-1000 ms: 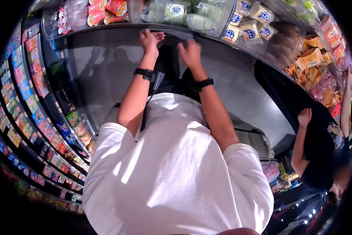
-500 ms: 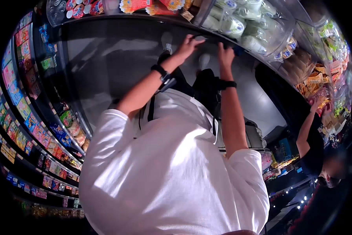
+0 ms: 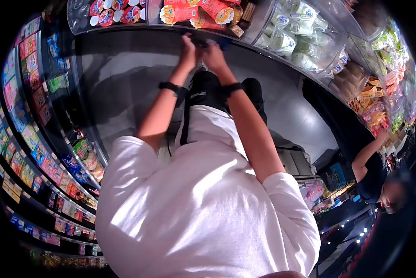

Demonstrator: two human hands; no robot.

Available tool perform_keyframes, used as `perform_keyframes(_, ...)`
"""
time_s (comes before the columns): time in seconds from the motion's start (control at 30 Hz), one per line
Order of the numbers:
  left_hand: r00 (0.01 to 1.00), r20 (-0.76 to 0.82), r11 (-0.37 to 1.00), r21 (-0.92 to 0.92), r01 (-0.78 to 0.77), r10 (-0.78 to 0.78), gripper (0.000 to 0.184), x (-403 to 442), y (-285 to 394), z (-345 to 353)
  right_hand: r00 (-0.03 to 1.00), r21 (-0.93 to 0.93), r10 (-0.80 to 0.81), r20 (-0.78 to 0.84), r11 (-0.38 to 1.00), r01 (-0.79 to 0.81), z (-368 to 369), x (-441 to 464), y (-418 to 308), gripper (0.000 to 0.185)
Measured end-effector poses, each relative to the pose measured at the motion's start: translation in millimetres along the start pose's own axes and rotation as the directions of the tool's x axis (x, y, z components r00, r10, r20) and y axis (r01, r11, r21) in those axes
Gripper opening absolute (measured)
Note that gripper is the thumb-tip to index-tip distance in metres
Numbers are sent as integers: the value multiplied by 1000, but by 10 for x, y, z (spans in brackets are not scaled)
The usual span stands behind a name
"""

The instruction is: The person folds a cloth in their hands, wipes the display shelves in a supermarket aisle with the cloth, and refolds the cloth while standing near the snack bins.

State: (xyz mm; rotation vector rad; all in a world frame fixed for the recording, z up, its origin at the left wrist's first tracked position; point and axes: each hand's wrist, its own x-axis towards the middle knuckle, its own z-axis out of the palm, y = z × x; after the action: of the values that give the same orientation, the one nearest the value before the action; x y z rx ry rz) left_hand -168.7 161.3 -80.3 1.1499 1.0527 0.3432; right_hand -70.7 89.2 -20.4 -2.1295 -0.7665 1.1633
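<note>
My left hand [image 3: 188, 53] and my right hand [image 3: 213, 57] are close together over the dark floor, just short of the curved display counter's front edge [image 3: 171, 26]. The fingers of both look closed. At the right hand's fingertips a small dark item with a blue end [image 3: 224, 44] shows. Its kind is too dark to make out. The left hand's fingers curl at the near side of the same dark patch, and what they hold is hidden in shadow. Black bands circle both wrists.
Along the counter lie red snack packs [image 3: 179, 13], cups with red lids [image 3: 107, 16] and pale wrapped packs [image 3: 284, 41]. Shelves of colourful boxes [image 3: 46, 162] curve along the left. At the right another person's arm [image 3: 368, 155] reaches to bagged snacks.
Both hands have moved left and come together, the right hand by more. The view has shifted, showing more of the counter's goods. The other person's arm has moved slightly.
</note>
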Motion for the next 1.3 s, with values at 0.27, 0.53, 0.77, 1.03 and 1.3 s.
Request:
perform_keyframes(0.27, 854, 454, 661, 563, -496, 254, 60, -624, 208, 1361, 772, 52, 225, -594, 969, -242, -979, -707, 1247, 35)
perform_keyframes(0.53, 983, 182, 520, 838, -163, 16, 58, -585, 413, 762, 994, -139, -65, -93, 989, 52, -1111, -612, 970, 50)
perform_keyframes(0.77, 987, 83, 347, 929, -127, 140, 57, -568, 506, 948, 994, -126, -59, 94, 989, 70, -1182, -516, 751, 57)
perform_keyframes(1.03, 953, 200, 533, 794, -293, 226, 55, -928, 26, 2539, 917, 89, 72, -392, 995, -40, -2119, -1030, 1917, 40)
perform_keyframes(1.3, 898, 440, 440, 801, -406, 27, 62, -1262, 80, 3873, 563, 505, 563, -605, 818, -275, -3298, -1356, 2897, 52)
